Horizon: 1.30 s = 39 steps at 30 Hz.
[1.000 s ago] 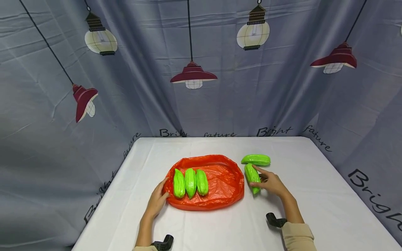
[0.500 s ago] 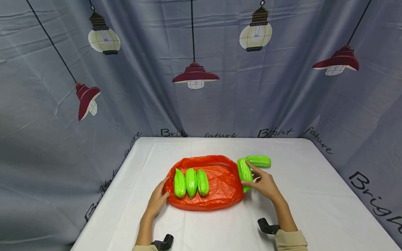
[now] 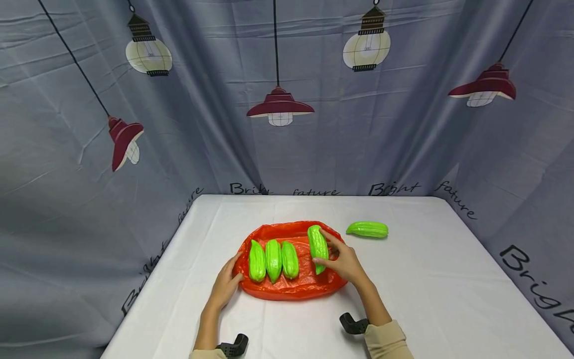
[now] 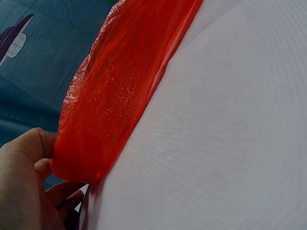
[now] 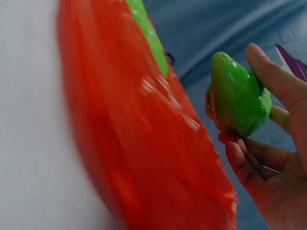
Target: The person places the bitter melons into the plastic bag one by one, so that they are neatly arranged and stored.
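Note:
A red plastic bag [image 3: 305,286], spread wide like a shallow tray, lies mid-table. Inside it, toward the left, three bright green ridged gourds [image 3: 274,261] lie side by side. My right hand [image 3: 343,259] pinches another green gourd [image 3: 318,249] between thumb and fingers, over the bag's right part. In the right wrist view this gourd [image 5: 237,96] shows end-on, beyond the bag's wall [image 5: 124,143]. On the left, my left hand [image 3: 224,285] grips the bag's edge; the left wrist view has the thumb and fingers [image 4: 36,143] around its red side [image 4: 105,105].
One more green gourd [image 3: 367,229] lies on the white-covered table [image 3: 430,259], behind and right of the bag. A grey-blue curtain [image 3: 202,99] printed with lamps hangs round the table. Black wrist devices [image 3: 233,345] sit by both sleeves.
My right hand has carried a gourd leftward from the table beside the bag to above the bag's right part. My left hand stays on the bag's left edge.

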Tool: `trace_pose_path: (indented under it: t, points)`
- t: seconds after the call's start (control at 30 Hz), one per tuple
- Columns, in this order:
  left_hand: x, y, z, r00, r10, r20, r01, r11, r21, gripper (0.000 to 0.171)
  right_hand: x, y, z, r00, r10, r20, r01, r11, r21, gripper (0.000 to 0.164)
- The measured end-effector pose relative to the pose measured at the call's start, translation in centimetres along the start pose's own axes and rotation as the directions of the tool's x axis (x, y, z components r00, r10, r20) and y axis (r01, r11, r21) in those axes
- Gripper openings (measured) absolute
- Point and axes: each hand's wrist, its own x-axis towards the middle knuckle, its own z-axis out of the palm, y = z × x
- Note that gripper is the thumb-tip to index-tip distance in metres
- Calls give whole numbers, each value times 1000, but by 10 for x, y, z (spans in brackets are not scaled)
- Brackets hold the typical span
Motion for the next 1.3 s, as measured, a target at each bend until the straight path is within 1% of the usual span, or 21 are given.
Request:
trace_pose_path:
  t: [0.1,0.27,0.4,0.53,0.67,0.97,1.1,1.13,1.23,1.3]
  points:
    - [0,0,0,1000,-10,2,10,1000,0,66,4,2,12,1000,8,12,-8,1000,9,82]
    - [1,1,0,1000,-18,6,18,1000,-3,66,9,5,27,999,22,45,-20,999,-31,81]
    - [1,1,0,1000,-20,4,20,1000,-6,66,12,7,35,996,32,83,-27,998,-58,81]
    - [1,1,0,1000,-18,2,18,1000,-4,66,14,11,40,989,60,134,-51,997,-66,79]
    - [1,0,1,1000,-14,-3,14,1000,-6,65,15,13,42,984,71,163,-60,995,-74,78]
    - [0,1,-1,1000,-18,1,18,1000,-8,66,18,15,45,983,62,171,-45,994,-99,79]
    - [0,0,1,999,26,-26,-26,1000,0,64,17,15,46,984,56,168,-38,994,-106,79]
    - [0,0,1,998,48,-35,-47,999,21,63,17,15,45,984,54,168,-37,994,-103,79]
    - [0,-2,2,995,87,-51,-85,995,43,63,16,14,45,985,49,168,-33,995,-98,79]
    - [0,-2,2,996,75,-44,-74,997,36,64,16,14,44,984,44,175,-29,995,-91,79]
